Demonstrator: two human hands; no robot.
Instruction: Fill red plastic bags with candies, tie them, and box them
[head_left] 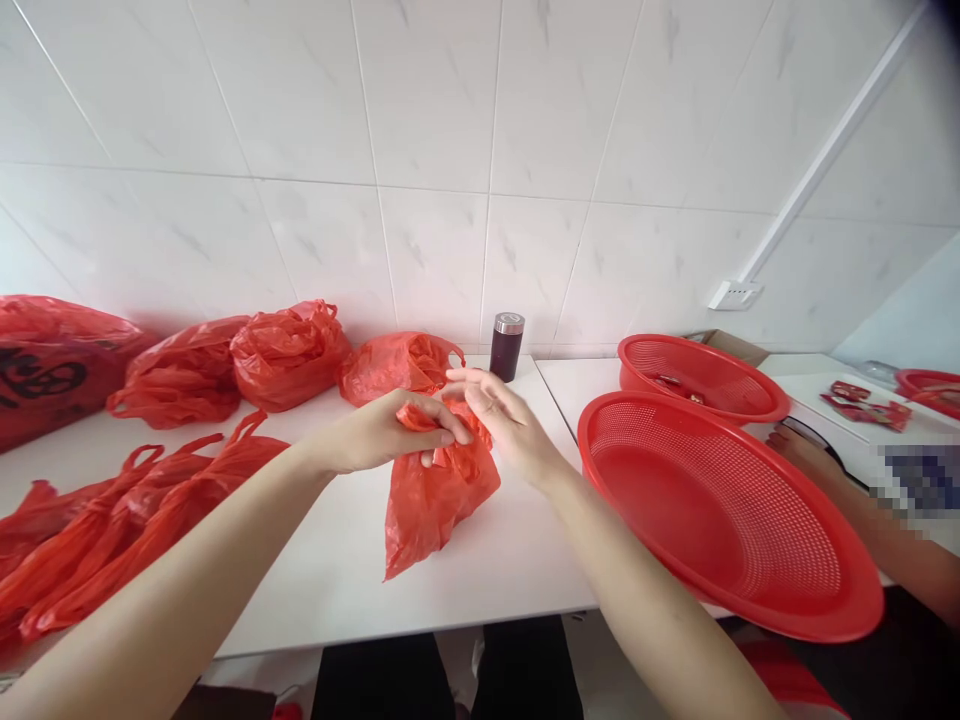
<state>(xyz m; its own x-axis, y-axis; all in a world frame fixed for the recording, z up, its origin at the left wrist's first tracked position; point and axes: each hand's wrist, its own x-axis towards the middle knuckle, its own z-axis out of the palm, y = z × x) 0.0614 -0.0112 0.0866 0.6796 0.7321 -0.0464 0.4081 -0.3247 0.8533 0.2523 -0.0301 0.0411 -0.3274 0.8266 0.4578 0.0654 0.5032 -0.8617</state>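
Note:
In front of me, a red plastic bag [442,495] hangs just over the white table, its lower corner pointing down. My left hand [397,430] is closed around the gathered upper part of the bag. At the bag's right side, my right hand [510,425] has its fingers stretched out toward the left hand. Red plastic shows beside its palm, but whether that hand touches the bag is hard to see. What the bag contains is hidden.
Several filled red bags [289,350] line the wall; flatter ones [135,530] lie at left. A dark tumbler [508,348] stands behind my hands. To the right are a large red basket [675,500] and another basket [701,375]. A co-worker's arm [847,490] holds a phone [817,440].

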